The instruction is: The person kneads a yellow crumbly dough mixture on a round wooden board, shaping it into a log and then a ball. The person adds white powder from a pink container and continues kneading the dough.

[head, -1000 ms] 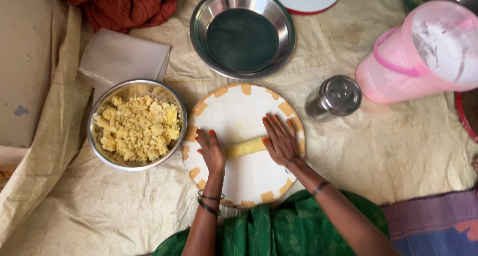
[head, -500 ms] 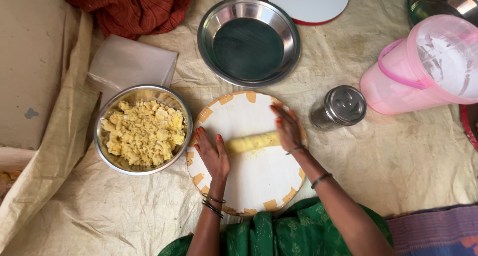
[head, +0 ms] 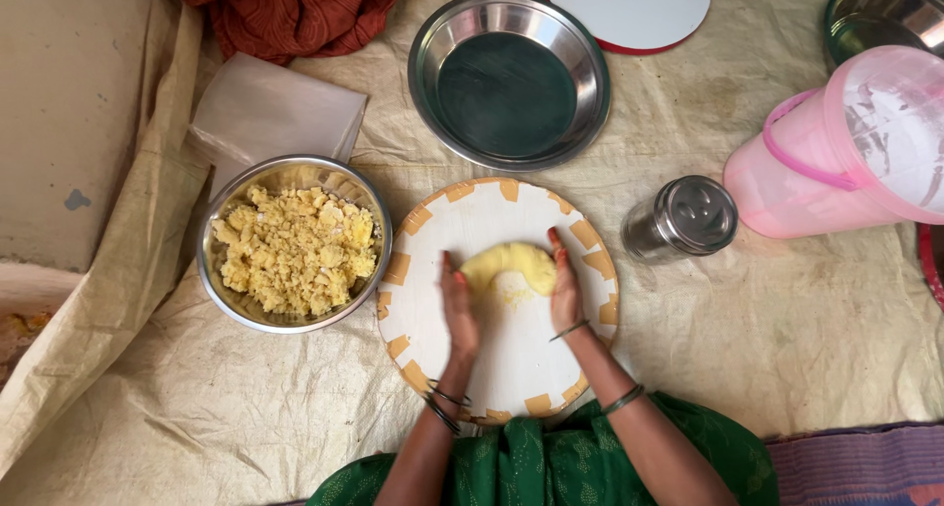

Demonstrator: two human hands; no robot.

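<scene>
Half a second ago the yellow dough (head: 511, 267) was a long roll lying across the round white board (head: 501, 368), with the hands above and beside it; now it is bent into a short arch near the middle of the board, and both hands stand at its two ends. The left hand (head: 458, 309) touches the left end of the arch, fingers straight and close together, pointing away from the person. The right hand (head: 565, 290) presses the right end in the same way, fingers together and flat, not closed around the dough. There is one board, one piece of dough and two hands. To the left of the board, just beside its edge, stands one steel bowl of yellow crumbles (head: 293, 242). Beyond the board lies one empty steel plate (head: 509, 78), and to the right of the board one small steel shaker (head: 683, 219) and one pink plastic jug (head: 846, 147) on its side. The near half of the board is bare, and the cloth (head: 787, 339) to the right of the board is open.
</scene>
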